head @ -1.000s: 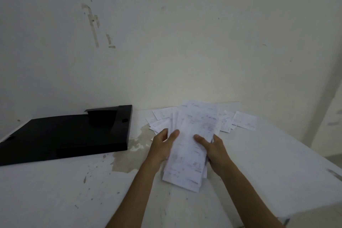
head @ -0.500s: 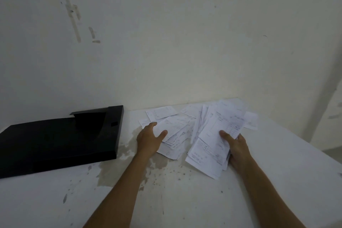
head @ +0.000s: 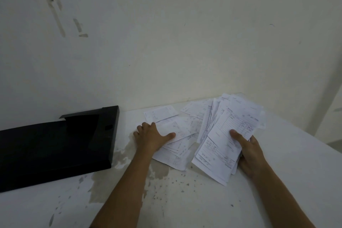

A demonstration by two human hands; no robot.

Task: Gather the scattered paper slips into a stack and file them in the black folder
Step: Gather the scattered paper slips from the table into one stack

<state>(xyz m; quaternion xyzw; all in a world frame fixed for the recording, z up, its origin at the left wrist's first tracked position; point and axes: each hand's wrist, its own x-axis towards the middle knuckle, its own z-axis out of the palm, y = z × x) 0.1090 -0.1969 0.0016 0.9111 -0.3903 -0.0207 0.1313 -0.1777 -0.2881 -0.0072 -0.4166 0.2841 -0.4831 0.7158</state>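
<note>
The right hand (head: 249, 151) grips the gathered stack (head: 224, 141) nearest. The left hand (head: 151, 138) has let go of it and now presses spread fingers on loose slips (head: 177, 135) beside it. Beyond, left of the stack, the black folder (head: 55, 144) lies on the desk (head: 185, 200); gathering continues.

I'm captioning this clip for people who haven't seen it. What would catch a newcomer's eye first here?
Probably the white paper slips fanned out over the worn table, near the wall. The right hand grips a thick bundle of slips, while the left hand presses flat on the loose ones. At far left lies the black folder, dark against the pale surface.
</note>
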